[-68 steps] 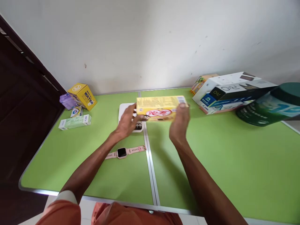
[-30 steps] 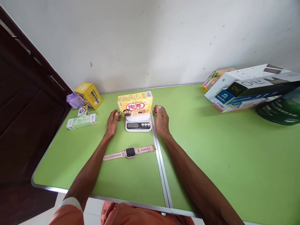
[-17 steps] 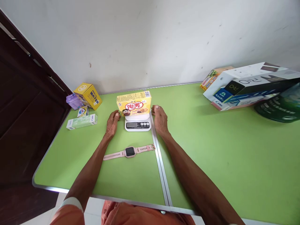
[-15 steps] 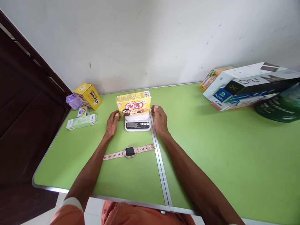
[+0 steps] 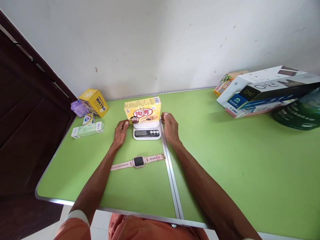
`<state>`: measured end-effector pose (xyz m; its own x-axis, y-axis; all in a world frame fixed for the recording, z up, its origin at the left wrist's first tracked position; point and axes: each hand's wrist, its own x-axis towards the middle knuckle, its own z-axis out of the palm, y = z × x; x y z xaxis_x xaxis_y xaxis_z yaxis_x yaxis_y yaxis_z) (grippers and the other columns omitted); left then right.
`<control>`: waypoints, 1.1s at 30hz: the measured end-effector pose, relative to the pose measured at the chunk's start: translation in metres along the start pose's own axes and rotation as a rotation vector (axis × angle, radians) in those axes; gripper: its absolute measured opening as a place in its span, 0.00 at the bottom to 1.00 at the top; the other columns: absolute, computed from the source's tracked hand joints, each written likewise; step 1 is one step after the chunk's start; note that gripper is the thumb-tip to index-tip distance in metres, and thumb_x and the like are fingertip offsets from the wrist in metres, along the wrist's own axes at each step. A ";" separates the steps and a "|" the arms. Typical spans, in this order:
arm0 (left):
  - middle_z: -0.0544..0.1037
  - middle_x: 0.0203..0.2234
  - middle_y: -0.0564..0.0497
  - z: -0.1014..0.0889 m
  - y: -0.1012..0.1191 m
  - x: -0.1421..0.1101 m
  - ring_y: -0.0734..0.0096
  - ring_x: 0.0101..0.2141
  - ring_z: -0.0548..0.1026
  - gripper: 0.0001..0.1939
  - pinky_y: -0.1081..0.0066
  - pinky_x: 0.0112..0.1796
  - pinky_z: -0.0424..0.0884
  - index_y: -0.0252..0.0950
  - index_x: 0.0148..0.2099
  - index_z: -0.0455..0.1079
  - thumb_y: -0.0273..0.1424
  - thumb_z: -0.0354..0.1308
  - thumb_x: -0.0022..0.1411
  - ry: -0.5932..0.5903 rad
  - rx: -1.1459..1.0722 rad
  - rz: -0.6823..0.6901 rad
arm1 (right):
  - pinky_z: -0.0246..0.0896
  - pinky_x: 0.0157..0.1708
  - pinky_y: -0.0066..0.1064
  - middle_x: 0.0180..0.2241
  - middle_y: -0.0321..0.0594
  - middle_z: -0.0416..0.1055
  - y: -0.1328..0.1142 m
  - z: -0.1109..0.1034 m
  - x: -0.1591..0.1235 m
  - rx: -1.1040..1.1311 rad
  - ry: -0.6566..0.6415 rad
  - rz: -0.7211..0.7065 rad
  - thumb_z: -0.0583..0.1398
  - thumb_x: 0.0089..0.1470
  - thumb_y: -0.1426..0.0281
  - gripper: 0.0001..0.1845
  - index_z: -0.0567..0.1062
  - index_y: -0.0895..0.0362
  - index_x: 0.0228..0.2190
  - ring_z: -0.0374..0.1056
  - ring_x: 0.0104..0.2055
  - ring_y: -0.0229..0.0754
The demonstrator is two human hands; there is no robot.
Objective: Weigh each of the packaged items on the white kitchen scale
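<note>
1. Flanking the yellow box (image 5: 143, 113) that they carried a moment ago, the left hand (image 5: 120, 133) and right hand (image 5: 171, 128) now grip nothing; its load appears to bear on the white scale (image 5: 147, 134) alone.
2. Left hand: fingers loosely curled, thumb uppermost, just beside the box's lower left corner; contact cannot be told.
3. Right hand: fingers bent inward, thumb uppermost, just beside the box's right end; contact likewise uncertain.
4. Left forearm (image 5: 96, 180) and right forearm (image 5: 201, 180): converging from the near side.
5. Yellow box: upright on the scale, printed face nearward; the display (image 5: 140, 133) shows no legible figure.
6. Surroundings: pink-strapped watch (image 5: 138, 162) flat on the green table (image 5: 212, 166), nearer than the scale; WATER box (image 5: 96, 102) far left; dark green tub (image 5: 297, 115) right.
</note>
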<state>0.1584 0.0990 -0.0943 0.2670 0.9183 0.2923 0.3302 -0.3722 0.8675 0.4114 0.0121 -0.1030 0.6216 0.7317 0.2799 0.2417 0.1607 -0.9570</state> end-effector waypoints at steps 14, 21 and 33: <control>0.83 0.45 0.40 -0.001 0.009 -0.002 0.53 0.47 0.81 0.41 0.54 0.52 0.78 0.39 0.48 0.81 0.72 0.50 0.68 -0.011 0.062 0.040 | 0.73 0.54 0.51 0.40 0.44 0.77 -0.001 0.000 0.000 0.002 -0.005 -0.005 0.48 0.65 0.29 0.38 0.72 0.49 0.35 0.72 0.48 0.53; 0.83 0.45 0.41 0.000 0.015 -0.002 0.53 0.47 0.80 0.43 0.56 0.51 0.78 0.39 0.46 0.81 0.74 0.50 0.65 -0.020 0.075 0.044 | 0.73 0.54 0.51 0.40 0.43 0.77 -0.002 0.000 0.000 -0.018 -0.007 -0.013 0.47 0.66 0.30 0.37 0.72 0.49 0.34 0.72 0.47 0.52; 0.75 0.66 0.32 -0.002 0.022 -0.002 0.44 0.62 0.77 0.48 0.48 0.60 0.77 0.37 0.71 0.68 0.69 0.60 0.64 -0.065 -0.054 -0.016 | 0.65 0.68 0.60 0.62 0.55 0.75 -0.012 0.002 0.001 -0.014 -0.009 -0.043 0.50 0.64 0.29 0.46 0.76 0.51 0.60 0.70 0.66 0.61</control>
<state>0.1634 0.0890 -0.0755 0.3207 0.9126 0.2536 0.2856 -0.3485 0.8927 0.4071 0.0121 -0.0914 0.6038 0.7300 0.3203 0.2785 0.1834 -0.9428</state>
